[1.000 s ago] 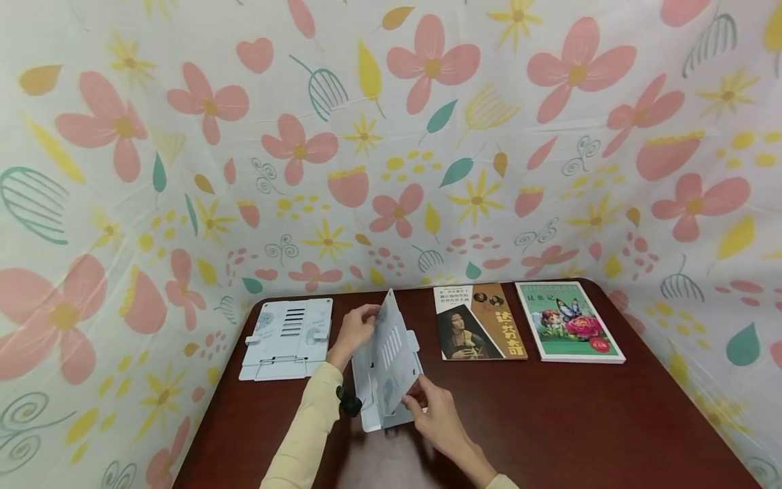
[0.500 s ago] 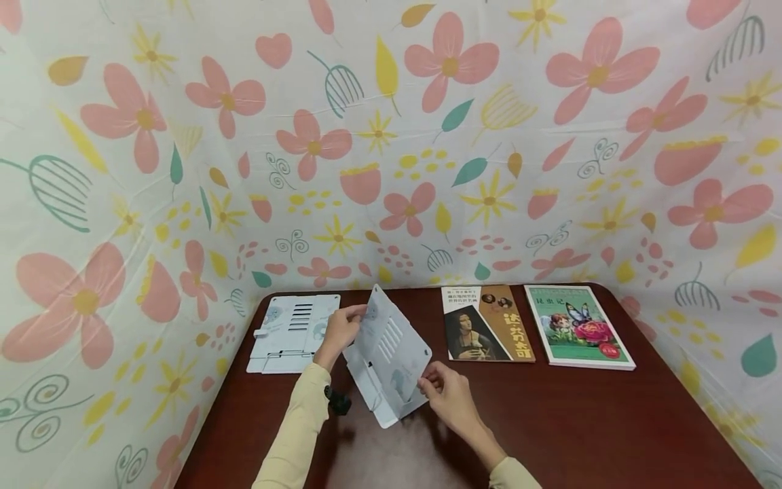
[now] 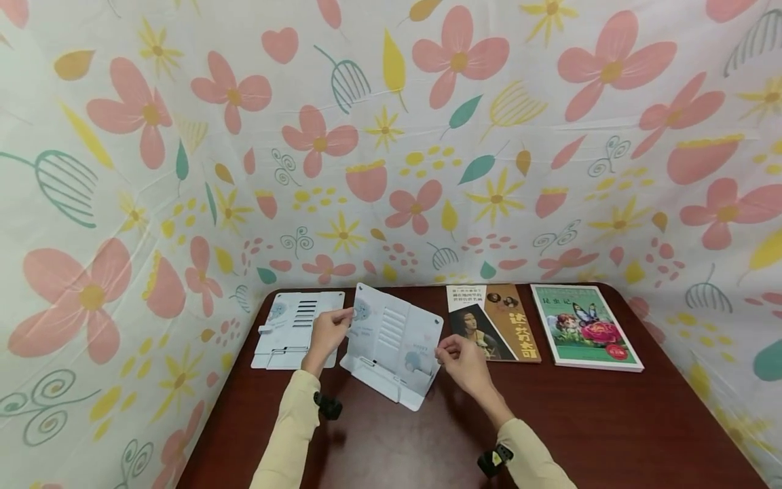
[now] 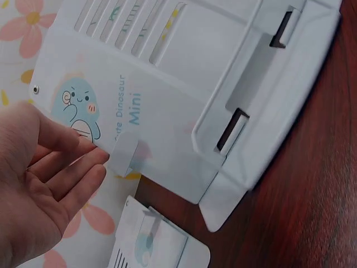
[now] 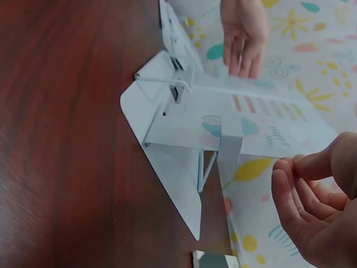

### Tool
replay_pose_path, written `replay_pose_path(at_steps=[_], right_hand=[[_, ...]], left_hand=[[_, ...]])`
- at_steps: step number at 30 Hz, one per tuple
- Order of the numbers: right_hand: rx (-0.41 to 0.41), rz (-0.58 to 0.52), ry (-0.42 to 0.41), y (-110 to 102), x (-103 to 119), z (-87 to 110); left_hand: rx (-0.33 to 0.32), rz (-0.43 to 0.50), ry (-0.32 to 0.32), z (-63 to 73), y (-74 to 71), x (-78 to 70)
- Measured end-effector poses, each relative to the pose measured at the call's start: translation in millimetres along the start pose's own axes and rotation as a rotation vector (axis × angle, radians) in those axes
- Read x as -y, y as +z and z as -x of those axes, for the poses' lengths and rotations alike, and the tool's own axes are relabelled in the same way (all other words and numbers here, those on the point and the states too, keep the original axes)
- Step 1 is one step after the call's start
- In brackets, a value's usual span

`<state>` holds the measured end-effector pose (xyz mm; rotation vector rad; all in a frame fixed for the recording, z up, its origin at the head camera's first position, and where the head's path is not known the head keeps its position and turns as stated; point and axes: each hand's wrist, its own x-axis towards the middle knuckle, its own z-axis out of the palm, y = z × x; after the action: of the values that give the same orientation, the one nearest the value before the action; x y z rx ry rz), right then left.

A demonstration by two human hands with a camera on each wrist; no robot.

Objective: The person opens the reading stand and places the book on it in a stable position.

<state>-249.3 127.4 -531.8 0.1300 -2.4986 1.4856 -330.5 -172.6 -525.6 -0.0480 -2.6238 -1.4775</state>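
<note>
A white metal book stand (image 3: pixel 391 339) with slots and a dinosaur print stands on the table, its slotted plate raised at a slant above the base. My left hand (image 3: pixel 328 336) holds the plate's left edge, close to the small side clip (image 4: pixel 124 153). At the opposite edge, my right hand (image 3: pixel 467 365) pinches the rim between thumb and fingertips. In the right wrist view, a wire strut (image 5: pixel 207 172) shows under the plate beside the right clip (image 5: pixel 230 139). The fingers of my left hand (image 5: pixel 245 36) appear at the far edge there.
Another white book stand (image 3: pixel 292 333) lies flat at the left. To the right are a brown book (image 3: pixel 513 326) with a portrait cover and a green book (image 3: pixel 586 329). The dark red table (image 3: pixel 580 421) meets a flowered cloth (image 3: pixel 379 170) behind.
The book stand has turned so that its raised plate faces me, where before it showed side-on. My right hand has moved up and right with its edge; my left hand has shifted left.
</note>
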Motion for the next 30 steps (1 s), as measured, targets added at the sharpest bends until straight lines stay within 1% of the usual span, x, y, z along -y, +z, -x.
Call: replay_pose_path(at_steps=[5, 11, 15, 19, 26, 28, 29, 30], right_hand=[[-0.009, 0.056, 0.017, -6, -4, -14.4], [-0.023, 0.077, 0.016, -8, -10, -30.2], [-0.064, 0.134, 0.001, -7, -10, -38.8], [-0.112, 0.185, -0.006, -6, -11, -46.0], [-0.143, 0.196, -0.013, -2, -11, -56.1], [-0.15, 0.178, -0.021, -2, -13, -55.6], [-0.149, 0.169, -0.025, -2, -15, -54.2], [-0.147, 0.156, -0.027, -4, -16, -52.2]], left_hand=[[-0.026, -0.001, 0.027, 2.7, -3.6, 1.5], [-0.034, 0.023, 0.041, 6.0, -6.6, 4.8], [-0.042, 0.043, 0.033, 9.3, -7.1, 6.3], [-0.037, 0.068, 0.019, 11.1, -6.3, 9.0], [-0.066, 0.101, 0.041, 13.6, -4.2, 11.0], [-0.096, 0.093, 0.047, 15.7, -1.0, 10.5], [-0.131, 0.093, 0.043, 17.3, 1.9, 9.5], [-0.183, 0.1, 0.034, 19.5, 5.6, 7.5]])
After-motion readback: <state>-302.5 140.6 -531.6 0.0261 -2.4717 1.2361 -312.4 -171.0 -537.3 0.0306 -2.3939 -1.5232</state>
